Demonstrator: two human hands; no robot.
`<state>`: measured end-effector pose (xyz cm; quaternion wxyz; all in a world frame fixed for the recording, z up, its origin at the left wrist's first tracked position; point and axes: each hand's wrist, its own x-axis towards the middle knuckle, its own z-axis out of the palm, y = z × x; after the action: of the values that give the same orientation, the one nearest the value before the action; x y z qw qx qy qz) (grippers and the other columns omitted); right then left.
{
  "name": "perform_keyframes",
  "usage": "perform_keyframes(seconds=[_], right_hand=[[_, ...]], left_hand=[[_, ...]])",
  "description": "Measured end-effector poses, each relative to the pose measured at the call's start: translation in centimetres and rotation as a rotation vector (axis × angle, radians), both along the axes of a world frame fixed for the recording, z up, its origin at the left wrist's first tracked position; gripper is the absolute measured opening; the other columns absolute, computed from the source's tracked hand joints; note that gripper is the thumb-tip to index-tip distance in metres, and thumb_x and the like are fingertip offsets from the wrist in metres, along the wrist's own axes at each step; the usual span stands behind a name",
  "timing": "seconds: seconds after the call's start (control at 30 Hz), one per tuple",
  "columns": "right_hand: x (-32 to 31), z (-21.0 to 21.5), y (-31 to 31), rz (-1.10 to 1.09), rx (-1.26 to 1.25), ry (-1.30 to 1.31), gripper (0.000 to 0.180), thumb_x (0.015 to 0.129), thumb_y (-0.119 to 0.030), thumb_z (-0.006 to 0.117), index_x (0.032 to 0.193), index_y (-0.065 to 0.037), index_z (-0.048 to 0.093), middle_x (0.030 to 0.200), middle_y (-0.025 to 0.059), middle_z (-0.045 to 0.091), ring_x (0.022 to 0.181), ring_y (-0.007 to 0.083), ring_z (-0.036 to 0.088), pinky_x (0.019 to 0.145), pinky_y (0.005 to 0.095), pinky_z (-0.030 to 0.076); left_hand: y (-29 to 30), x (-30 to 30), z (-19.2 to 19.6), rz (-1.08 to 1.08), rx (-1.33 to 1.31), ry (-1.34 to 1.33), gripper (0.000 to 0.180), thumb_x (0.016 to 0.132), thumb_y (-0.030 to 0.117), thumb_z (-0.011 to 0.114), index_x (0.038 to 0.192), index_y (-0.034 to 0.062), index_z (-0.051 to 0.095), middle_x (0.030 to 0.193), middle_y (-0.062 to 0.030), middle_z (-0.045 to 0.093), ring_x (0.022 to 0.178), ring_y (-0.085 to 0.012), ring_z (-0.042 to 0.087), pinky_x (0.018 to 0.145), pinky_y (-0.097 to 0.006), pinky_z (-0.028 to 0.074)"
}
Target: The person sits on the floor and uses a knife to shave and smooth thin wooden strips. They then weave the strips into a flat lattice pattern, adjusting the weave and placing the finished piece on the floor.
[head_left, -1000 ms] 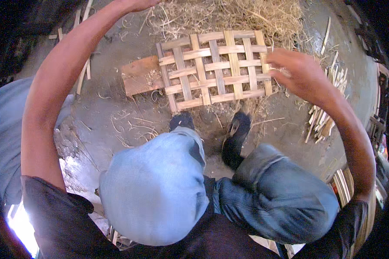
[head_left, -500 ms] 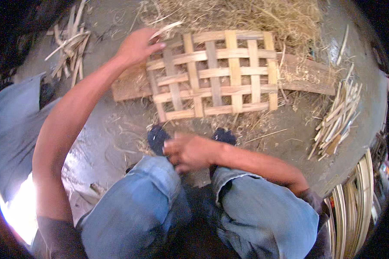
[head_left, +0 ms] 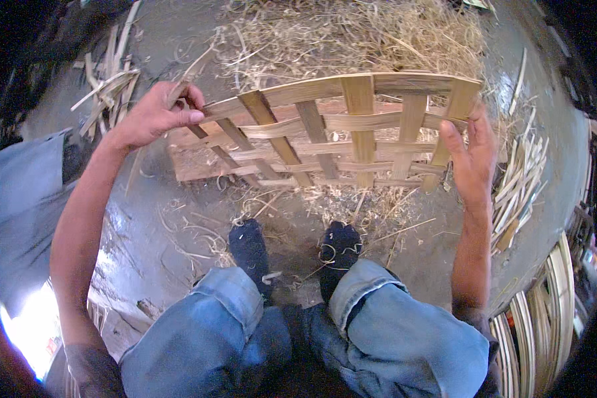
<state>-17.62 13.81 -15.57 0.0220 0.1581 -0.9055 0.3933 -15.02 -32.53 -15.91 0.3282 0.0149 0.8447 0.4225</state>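
Observation:
A loosely woven lattice panel (head_left: 363, 123) of flat, pale and brownish bamboo-like strips is tilted up in front of me, its far edge raised. My left hand (head_left: 162, 118) is closed at the panel's far left corner, thumb against it. A thin loose strip (head_left: 194, 69) passes between that hand's fingers and points up and away. At the panel's right edge, my right hand (head_left: 472, 156) grips with the thumb on the near side; its other fingers are partly hidden behind the strips.
A wooden board (head_left: 186, 162) lies on the floor beneath the panel. Curly shavings (head_left: 351, 40) are heaped beyond it. Bundles of cut strips lie at far left (head_left: 113, 79) and right (head_left: 521, 172). Long coiled strips (head_left: 544, 318) stand near right. My feet (head_left: 249, 249) are below the panel.
My right hand has moved from between my knees, up and right, onto the panel's right edge. The panel has gone from lying flat to tilted up. My left hand has shifted left and nearer.

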Motion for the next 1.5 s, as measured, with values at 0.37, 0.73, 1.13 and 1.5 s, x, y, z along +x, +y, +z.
perform_keyframes(seconds=[0.37, 0.73, 1.13, 1.5], right_hand=[[-3.0, 9.2, -0.2, -0.068, -0.600, 0.169, 0.025, 0.099, -0.017, 0.050, 0.121, -0.006, 0.052, 0.107, 0.0105, 0.065, 0.082, 0.0178, 0.065, 0.077, 0.0335, 0.053], [-3.7, -9.0, -1.2, -0.116, -0.777, -0.732, 0.028, 0.095, -0.031, 0.058, 0.110, -0.007, 0.055, 0.091, 0.0011, 0.059, 0.079, 0.0139, 0.057, 0.069, 0.0292, 0.051], [-2.1, -5.4, -0.9, -0.030, 0.620, -0.042, 0.031, 0.090, -0.026, 0.059, 0.114, -0.005, 0.060, 0.102, 0.0149, 0.065, 0.093, 0.0360, 0.064, 0.081, 0.0431, 0.050], [6.6, -10.6, -22.6, 0.340, 0.172, -0.070, 0.023, 0.086, -0.028, 0.061, 0.090, -0.006, 0.065, 0.091, 0.0130, 0.062, 0.088, 0.0318, 0.062, 0.074, 0.0431, 0.052]], left_hand=[[-6.0, -1.2, 6.4, 0.482, -0.051, 0.271, 0.042, 0.093, 0.047, 0.053, 0.116, 0.0131, 0.061, 0.088, 0.0075, 0.057, 0.057, -0.0005, 0.031, 0.047, -0.020, 0.026], [-5.5, 4.7, -1.0, 0.382, -0.174, -0.009, 0.037, 0.093, 0.040, 0.052, 0.109, 0.0090, 0.064, 0.081, -0.0009, 0.062, 0.062, -0.0083, 0.045, 0.057, -0.027, 0.040], [-2.9, 8.5, -7.6, 0.361, -0.276, 0.205, 0.036, 0.090, 0.033, 0.060, 0.109, 0.0033, 0.061, 0.091, -0.0089, 0.066, 0.084, -0.0171, 0.061, 0.076, -0.033, 0.047], [-0.6, 3.0, -7.9, 0.294, -0.406, 0.105, 0.043, 0.091, 0.038, 0.057, 0.113, 0.0020, 0.062, 0.095, -0.0147, 0.067, 0.087, -0.0253, 0.065, 0.078, -0.035, 0.049]])
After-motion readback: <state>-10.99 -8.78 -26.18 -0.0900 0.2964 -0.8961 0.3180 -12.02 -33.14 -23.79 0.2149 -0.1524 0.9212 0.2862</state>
